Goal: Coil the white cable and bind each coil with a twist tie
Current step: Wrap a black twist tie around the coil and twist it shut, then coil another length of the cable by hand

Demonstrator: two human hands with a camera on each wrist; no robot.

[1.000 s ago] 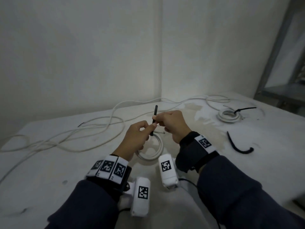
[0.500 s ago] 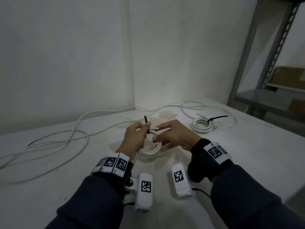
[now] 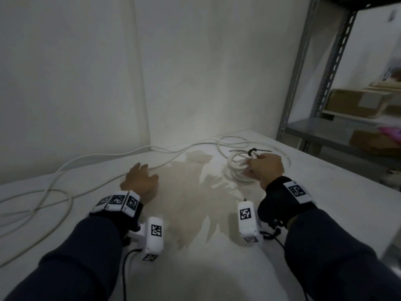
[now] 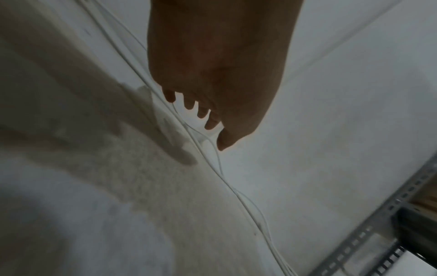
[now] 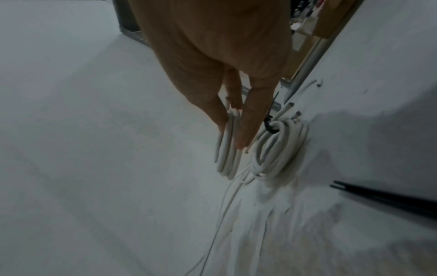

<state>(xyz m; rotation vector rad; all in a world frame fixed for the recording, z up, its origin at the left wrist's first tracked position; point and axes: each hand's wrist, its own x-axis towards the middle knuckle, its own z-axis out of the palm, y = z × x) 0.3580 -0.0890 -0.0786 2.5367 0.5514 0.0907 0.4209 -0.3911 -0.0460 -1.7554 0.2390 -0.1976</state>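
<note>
My right hand (image 3: 249, 168) is at the far right of the white table (image 3: 195, 246). It pinches a small white cable coil (image 5: 228, 149) between thumb and fingers, and its fingertips (image 5: 243, 142) hide the coil's top. Just to the right lies a larger white coil (image 5: 280, 147) bound with a black twist tie (image 5: 269, 127); in the head view both coils sit together at my fingers. My left hand (image 3: 143, 171) hovers left of centre with its fingers straight and holds nothing. Its fingertips (image 4: 208, 123) hang over the loose white cable (image 3: 86, 158) that runs along the table.
Loose cable loops (image 3: 43, 205) cover the left of the table. A grey metal shelf rack (image 3: 325, 83) holding cardboard boxes (image 3: 351, 103) stands past the right edge. White walls meet in a corner behind. A brownish stain (image 3: 191, 192) marks the table's middle.
My right hand has carried the small coil from the table's middle to beside the tied coil at the right. My left hand let go and moved left, toward the loose cable.
</note>
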